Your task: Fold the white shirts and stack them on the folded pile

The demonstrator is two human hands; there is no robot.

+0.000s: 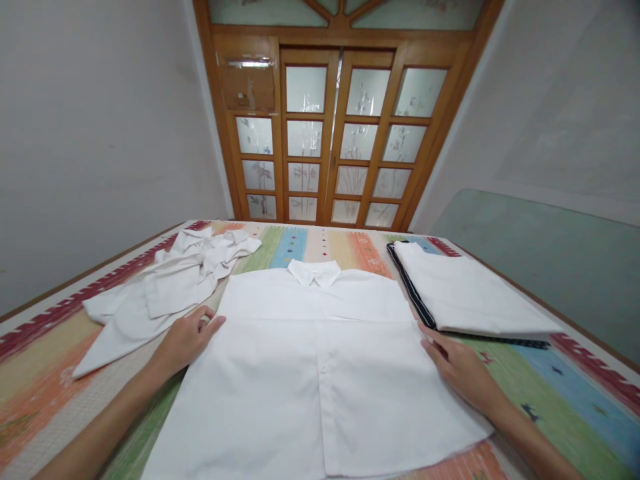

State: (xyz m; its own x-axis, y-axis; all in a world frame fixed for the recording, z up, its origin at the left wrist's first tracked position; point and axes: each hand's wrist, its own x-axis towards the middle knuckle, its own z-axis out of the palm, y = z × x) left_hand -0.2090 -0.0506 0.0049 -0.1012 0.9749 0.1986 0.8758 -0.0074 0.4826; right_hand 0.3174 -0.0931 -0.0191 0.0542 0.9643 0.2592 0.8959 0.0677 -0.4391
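Observation:
A white collared shirt (270, 387) lies front side up, its collar at the far end and its button strip running down the middle. A crosswise fold line crosses it below the collar. At its left edge my left hand (187, 340) is closed, thumb and curled fingers pinching the cloth. My right hand (463, 370) grips the opposite edge at about the same height, its fingertips partly hidden by the fabric. To the left sits a crumpled white garment (175, 280), close to my left hand. Beyond my right hand is a folded white garment (465, 287) on top of dark striped cloth (413, 290).
A colourful patterned cloth (565, 400) covers the table under everything. Past the far edge stand wooden doors with glass panes (333, 133). A pale green board or panel (540, 247) borders the table on the right. Walls (100, 133) rise on both sides.

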